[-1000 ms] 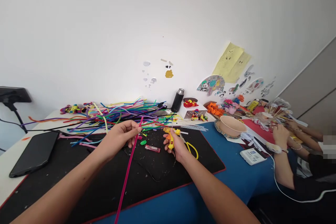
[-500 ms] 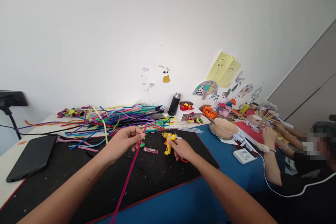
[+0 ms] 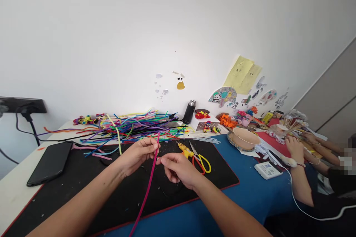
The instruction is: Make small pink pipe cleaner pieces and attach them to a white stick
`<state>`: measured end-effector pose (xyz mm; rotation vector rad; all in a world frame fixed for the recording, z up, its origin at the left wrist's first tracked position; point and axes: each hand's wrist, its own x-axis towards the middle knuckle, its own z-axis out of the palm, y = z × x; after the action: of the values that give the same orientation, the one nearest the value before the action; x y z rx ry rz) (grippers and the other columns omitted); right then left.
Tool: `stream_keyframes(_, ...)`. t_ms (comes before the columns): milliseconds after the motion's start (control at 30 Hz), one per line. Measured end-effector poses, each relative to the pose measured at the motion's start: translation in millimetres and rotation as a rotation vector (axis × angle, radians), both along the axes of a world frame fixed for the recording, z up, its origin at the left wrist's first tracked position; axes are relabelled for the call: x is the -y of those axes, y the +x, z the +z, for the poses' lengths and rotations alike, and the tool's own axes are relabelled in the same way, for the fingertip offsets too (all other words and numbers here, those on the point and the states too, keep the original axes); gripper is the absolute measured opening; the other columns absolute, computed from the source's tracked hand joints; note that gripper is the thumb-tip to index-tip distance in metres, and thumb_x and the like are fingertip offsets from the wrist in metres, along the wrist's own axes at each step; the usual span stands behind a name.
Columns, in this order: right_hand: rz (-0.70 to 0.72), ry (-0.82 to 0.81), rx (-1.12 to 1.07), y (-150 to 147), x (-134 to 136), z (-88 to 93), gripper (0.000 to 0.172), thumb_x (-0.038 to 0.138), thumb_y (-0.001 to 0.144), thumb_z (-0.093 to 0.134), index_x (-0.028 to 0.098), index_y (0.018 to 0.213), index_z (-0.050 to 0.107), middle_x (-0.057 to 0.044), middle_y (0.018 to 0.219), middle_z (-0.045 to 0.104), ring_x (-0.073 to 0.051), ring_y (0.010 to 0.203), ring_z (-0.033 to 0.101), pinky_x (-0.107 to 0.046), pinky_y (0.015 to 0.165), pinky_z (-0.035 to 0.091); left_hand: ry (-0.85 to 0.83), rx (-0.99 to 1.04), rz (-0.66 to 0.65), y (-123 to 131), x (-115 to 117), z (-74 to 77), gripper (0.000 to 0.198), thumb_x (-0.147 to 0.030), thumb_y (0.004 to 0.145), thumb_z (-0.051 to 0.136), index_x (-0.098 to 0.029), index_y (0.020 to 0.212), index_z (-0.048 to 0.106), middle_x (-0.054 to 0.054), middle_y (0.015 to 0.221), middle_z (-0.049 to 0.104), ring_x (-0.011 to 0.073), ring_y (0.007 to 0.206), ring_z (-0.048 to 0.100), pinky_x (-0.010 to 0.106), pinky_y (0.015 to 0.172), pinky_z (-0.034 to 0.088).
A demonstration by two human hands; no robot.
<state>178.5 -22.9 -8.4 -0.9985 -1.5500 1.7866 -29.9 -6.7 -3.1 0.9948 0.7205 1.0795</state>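
Note:
In the head view, my left hand (image 3: 144, 152) is closed, pinching a magenta pipe cleaner (image 3: 149, 185) near its top end. Its long tail curves down past the mat's front edge. Just right of it is my right hand (image 3: 178, 168), fingers loosely bent and holding nothing visible. Its index fingertip comes close to the pipe cleaner; whether they touch I cannot tell. Behind this hand lie a yellow glue gun (image 3: 185, 149), partly covered, and scissors (image 3: 205, 163) with spread blades and red and yellow handles.
Many coloured pipe cleaners (image 3: 139, 126) are heaped along the wall. A phone (image 3: 50, 163) lies at the left of the black mat (image 3: 111, 192). A black flask (image 3: 189, 112) and a beige bowl (image 3: 246, 139) stand farther back. At the right, another person's hands work beside a white box (image 3: 267, 170).
My right hand has left the glue gun and scissors and moved left to the pipe cleaner. The scissors now show in full. The view has turned slightly left.

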Motion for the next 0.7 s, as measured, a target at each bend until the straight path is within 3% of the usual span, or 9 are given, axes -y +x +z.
stream_keyframes(167,0.007,-0.072,-0.299,-28.6,-6.2,-4.4,0.042,0.055,0.088,0.076,0.014,0.094,0.073,0.008,0.049,0.05,-0.005,0.036,0.034,-0.021,0.038,0.014,-0.011,0.117,-0.042,0.4,-1.0,-5.9,0.036,-0.042,0.065,0.097,-0.016,0.076,0.075,0.0,0.075,0.063,0.0079,0.059,0.044,0.024,0.065,0.042)
stream_keyframes(267,0.002,-0.17,-0.405,-32.3,-6.5,-6.5,0.038,0.051,0.086,0.079,0.015,0.085,0.07,0.008,0.049,0.05,-0.003,0.035,0.031,-0.021,0.039,0.014,-0.035,0.141,-0.034,-1.2,-1.5,-7.6,0.034,-0.041,0.063,0.098,-0.017,0.078,0.077,0.001,0.082,0.067,0.0098,0.064,0.05,0.026,0.071,0.046)
stream_keyframes(400,0.028,-0.244,-0.432,-31.2,-4.8,-4.9,0.036,0.049,0.084,0.083,0.015,0.085,0.069,0.009,0.048,0.048,-0.003,0.034,0.029,-0.021,0.039,0.013,-0.058,0.157,-0.048,-1.5,-2.0,-12.2,0.035,-0.04,0.058,0.1,-0.019,0.074,0.077,0.006,0.095,0.072,0.0144,0.075,0.058,0.028,0.076,0.048)
stream_keyframes(567,0.063,-0.27,-0.414,-31.1,-3.0,-5.7,0.038,0.049,0.08,0.086,0.016,0.086,0.069,0.012,0.043,0.043,-0.003,0.033,0.026,-0.022,0.04,0.013,-0.045,0.17,-0.078,1.9,-1.4,-20.1,0.036,-0.042,0.059,0.099,-0.018,0.072,0.075,0.008,0.102,0.073,0.0152,0.075,0.06,0.031,0.077,0.048)
stream_keyframes(700,0.025,-0.26,-0.385,-28.6,-3.8,-8.5,0.04,0.05,0.078,0.086,0.015,0.084,0.069,0.013,0.041,0.039,-0.003,0.033,0.026,-0.021,0.04,0.013,-0.013,0.09,-0.094,0.1,-4.5,-23.0,0.043,-0.049,0.064,0.095,-0.019,0.091,0.08,0.009,0.1,0.074,0.0138,0.071,0.058,0.029,0.073,0.047)
